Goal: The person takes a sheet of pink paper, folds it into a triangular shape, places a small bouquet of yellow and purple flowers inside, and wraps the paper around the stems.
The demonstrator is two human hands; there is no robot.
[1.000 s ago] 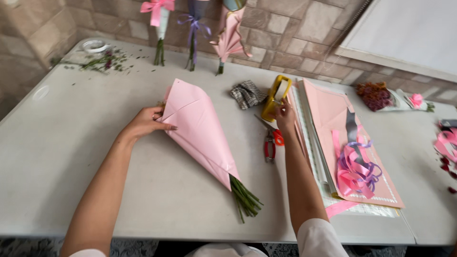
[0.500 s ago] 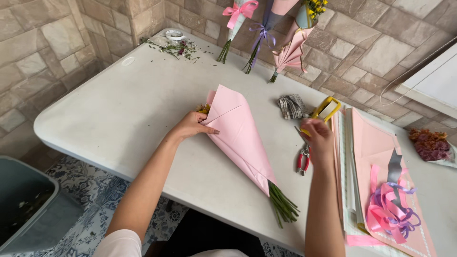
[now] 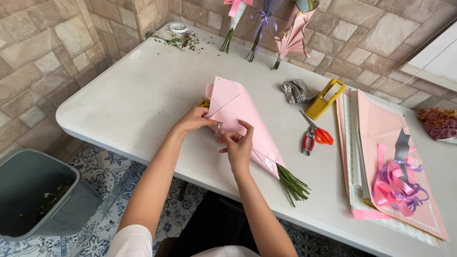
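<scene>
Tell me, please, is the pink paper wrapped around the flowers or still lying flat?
Wrapped: the pink paper forms a cone, green stems sticking out at its narrow end.

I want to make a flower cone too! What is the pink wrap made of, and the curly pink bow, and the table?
The pink wrap looks like matte paper: it holds sharp folds under the left hand and right hand. The curly pink bow seems to be glossy plastic ribbon, since its loops shine. The table is probably moulded plastic, dull and off-white.
</scene>
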